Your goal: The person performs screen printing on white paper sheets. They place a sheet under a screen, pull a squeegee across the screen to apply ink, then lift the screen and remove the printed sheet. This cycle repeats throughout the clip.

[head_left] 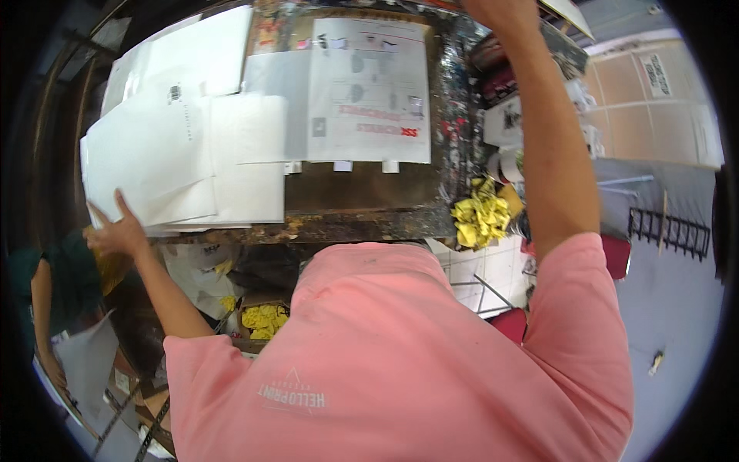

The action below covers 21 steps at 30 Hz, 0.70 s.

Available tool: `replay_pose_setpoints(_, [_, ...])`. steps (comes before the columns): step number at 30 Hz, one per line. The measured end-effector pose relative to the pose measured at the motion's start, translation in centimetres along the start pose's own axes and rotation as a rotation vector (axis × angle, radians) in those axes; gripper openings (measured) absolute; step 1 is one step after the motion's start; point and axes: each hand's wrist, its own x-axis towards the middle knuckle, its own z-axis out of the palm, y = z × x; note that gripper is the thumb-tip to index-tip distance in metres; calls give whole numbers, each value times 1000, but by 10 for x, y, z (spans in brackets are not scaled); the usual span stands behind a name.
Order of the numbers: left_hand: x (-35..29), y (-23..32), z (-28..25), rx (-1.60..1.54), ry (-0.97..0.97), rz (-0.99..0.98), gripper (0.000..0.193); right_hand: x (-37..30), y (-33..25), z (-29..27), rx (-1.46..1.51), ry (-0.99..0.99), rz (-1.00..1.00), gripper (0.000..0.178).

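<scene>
Plainly, white sheets [154,142] are spread on the bench [346,229], ahead-right of the nearer left grip [119,233], its fingers held apart by their corner; whether the right grip [504,11] is closed cannot be told.

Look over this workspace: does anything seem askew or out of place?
The white sheets by the left hand overlap unevenly, their edges out of line. Crumpled yellow material lies bunched by the near right corner of the table, looking untidy.

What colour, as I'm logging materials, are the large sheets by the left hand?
White; the sheets show best in the head view.
</scene>
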Motion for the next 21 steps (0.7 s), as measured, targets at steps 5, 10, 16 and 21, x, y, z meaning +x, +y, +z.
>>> replay_pose_setpoints(5, [-192, 233, -11, -887, -506, 818, 58, -1, 4, 2, -26, 9, -25, 61])
replay_pose_setpoints(10, [-280, 317, -20, -839, -747, 958, 89, -4, -2, -3, 16, -16, -15, 62])
replay_pose_setpoints(16, [-281, 331, -42, -822, -808, 1049, 119, 4, 5, 1, 133, -16, 20, 66])
replay_pose_setpoints(21, [-273, 336, -47, -762, -841, 1085, 117, 26, 8, -14, 142, -152, 69, 70])
